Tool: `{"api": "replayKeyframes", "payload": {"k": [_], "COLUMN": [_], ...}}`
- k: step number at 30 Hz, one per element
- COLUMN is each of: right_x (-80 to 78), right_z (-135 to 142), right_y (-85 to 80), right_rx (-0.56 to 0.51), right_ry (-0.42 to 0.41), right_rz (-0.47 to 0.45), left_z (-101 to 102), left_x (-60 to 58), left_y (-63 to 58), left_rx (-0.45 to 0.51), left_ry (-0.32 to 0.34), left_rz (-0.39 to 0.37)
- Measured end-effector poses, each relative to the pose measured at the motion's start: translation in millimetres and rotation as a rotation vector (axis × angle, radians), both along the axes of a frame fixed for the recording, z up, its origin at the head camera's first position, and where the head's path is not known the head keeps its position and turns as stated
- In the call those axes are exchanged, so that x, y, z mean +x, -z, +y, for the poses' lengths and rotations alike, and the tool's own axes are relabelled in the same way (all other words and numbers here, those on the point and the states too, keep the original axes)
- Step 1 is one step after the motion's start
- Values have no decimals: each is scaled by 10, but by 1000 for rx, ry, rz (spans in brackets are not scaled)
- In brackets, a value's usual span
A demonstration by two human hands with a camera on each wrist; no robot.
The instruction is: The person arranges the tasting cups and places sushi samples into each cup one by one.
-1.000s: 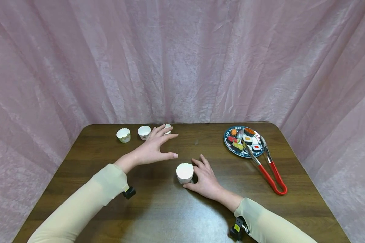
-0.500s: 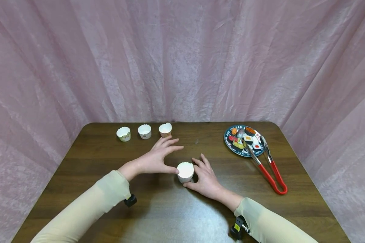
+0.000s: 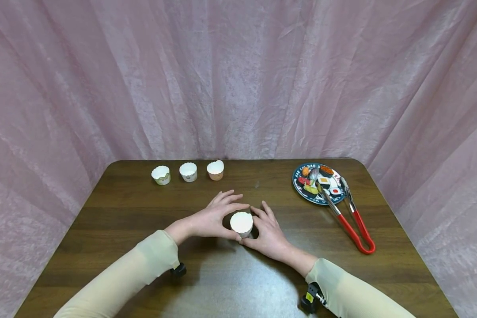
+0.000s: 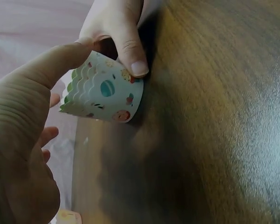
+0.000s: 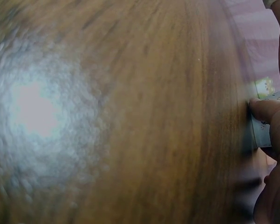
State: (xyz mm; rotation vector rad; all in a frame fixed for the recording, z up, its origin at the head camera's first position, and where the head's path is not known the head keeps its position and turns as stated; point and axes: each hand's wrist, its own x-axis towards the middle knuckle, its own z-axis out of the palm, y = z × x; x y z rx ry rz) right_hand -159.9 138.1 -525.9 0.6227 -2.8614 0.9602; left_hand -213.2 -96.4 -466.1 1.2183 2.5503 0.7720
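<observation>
A white paper baking cup (image 3: 241,224) with a scalloped rim stands upright at the middle of the table between both hands. In the left wrist view the baking cup (image 4: 106,91) shows printed fruit and a green edge. My right hand (image 3: 271,236) holds it from the right, its thumb low on the near side and fingers behind. From the left, my left hand (image 3: 210,220) curves loosely around it, thumb at the near side by the right thumb, index finger stretched past the far rim. A small gap shows between the left palm and the cup.
Three more baking cups, a green one (image 3: 160,175), a white one (image 3: 188,172) and an orange one (image 3: 215,170), stand in a row at the back left. A plate (image 3: 298,187) of toy sushi sits at the back right, with red-handled tongs (image 3: 351,232) leaning on it.
My left hand has come down and nearer from over the back cups to the middle cup, uncovering the orange cup. My right hand stays at the cup.
</observation>
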Motion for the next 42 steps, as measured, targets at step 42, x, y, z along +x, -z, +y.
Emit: {"api": "replayKeyframes", "payload": {"k": [42], "right_x": [9], "right_z": [6], "right_y": [-6], "right_rx": [11], "right_ry": [-2], "right_rz": [-13], "left_z": [159], "left_x": [17], "left_y": [-12], "left_rx": [49], "left_ry": [13], "left_rz": [-27]}}
